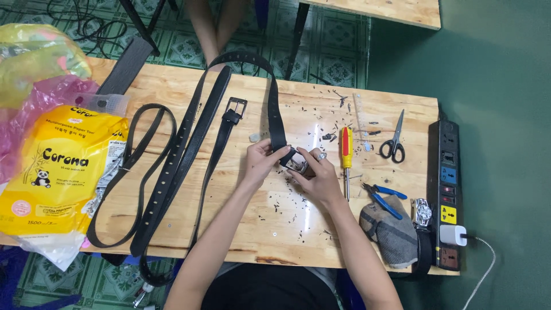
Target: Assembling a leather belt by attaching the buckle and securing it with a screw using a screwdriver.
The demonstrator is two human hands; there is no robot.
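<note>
Centrally on the wooden counter (229, 229), both hands meet over a black belt (277, 115) and its metal buckle (297, 163). The left hand (261, 161) pinches the strap's end just beside the buckle, fingers closed on it; the right hand (318, 175) is curled around the buckle from the other side, a ring on one finger. The strap runs up from the hands and arcs over the counter's far edge. Left of it lie more black belts (172, 166), looped and crossing each other, one with a square buckle (235, 107). At the far left sits a bright yellow soft package (60, 166), roughly rectangular, with dark lettering and a small panda picture, resting on pink plastic bags (34, 97). To the right of the hands are a red-and-yellow screwdriver (346, 158), blue-handled pliers (383, 198) on a grey cloth pouch (393, 229), black scissors (394, 143), a wristwatch (422, 213) and a black power strip (446, 189) with coloured square labels and a white plug (453, 235). Small dark scraps dot the wood.
</note>
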